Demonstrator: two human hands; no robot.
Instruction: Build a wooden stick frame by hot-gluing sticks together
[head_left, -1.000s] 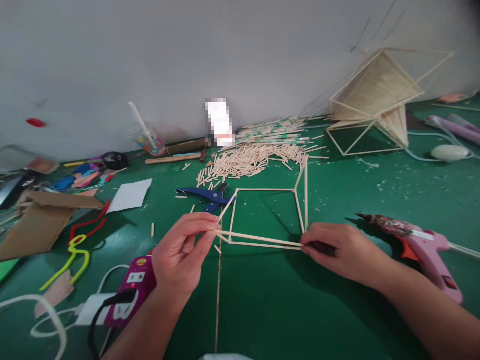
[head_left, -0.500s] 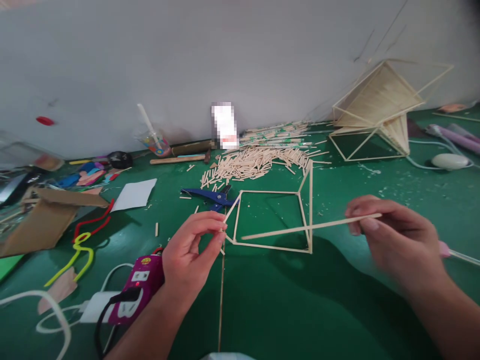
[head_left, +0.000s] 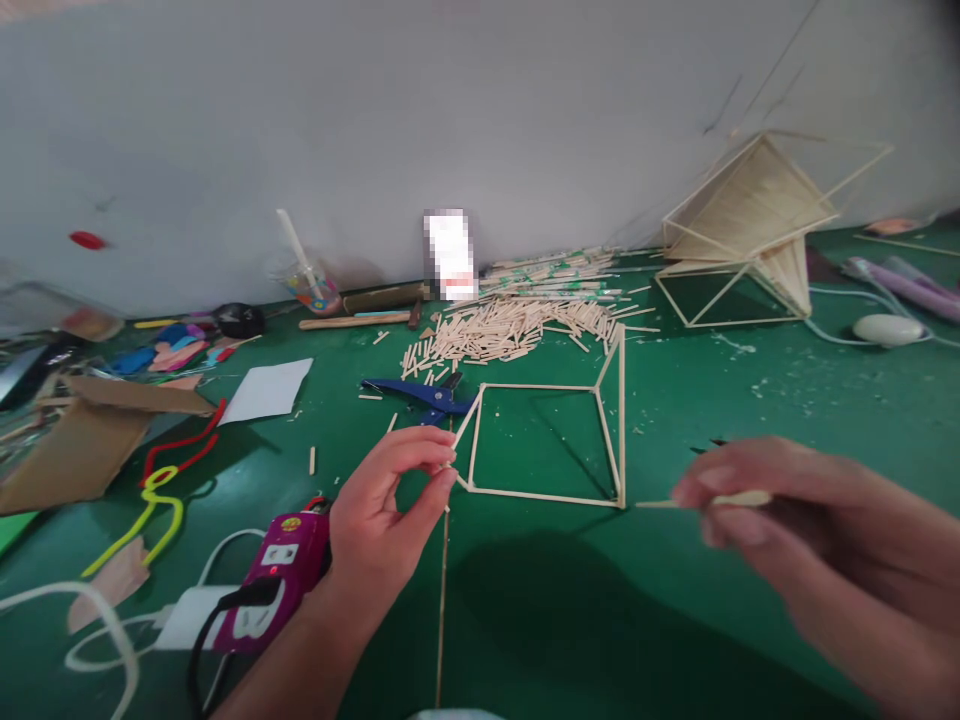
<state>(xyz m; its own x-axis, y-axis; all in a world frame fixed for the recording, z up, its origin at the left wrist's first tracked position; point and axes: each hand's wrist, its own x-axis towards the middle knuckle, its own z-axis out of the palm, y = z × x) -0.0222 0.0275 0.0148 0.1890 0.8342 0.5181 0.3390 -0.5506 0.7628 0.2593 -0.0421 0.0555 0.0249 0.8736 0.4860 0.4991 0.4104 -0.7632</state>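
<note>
My left hand pinches the near left part of a frame made of thin wooden sticks. The frame has a four-sided base on the green table, with sticks slanting up at its left and right sides. To the right of it, my right hand is closed on a thin wooden stick, which points left and looks foreshortened. The stick's tip is near the frame's right corner but apart from it. Blue pliers lie just beyond my left hand.
Behind the frame is a pile of short sticks, with a phone upright against the wall. A larger stick structure stands at back right. At left are a purple power strip, cardboard and white paper.
My right hand has moved down and slightly right, drawing the stick away from over the frame and turning it. My left hand keeps its hold on the frame, almost unmoved.
</note>
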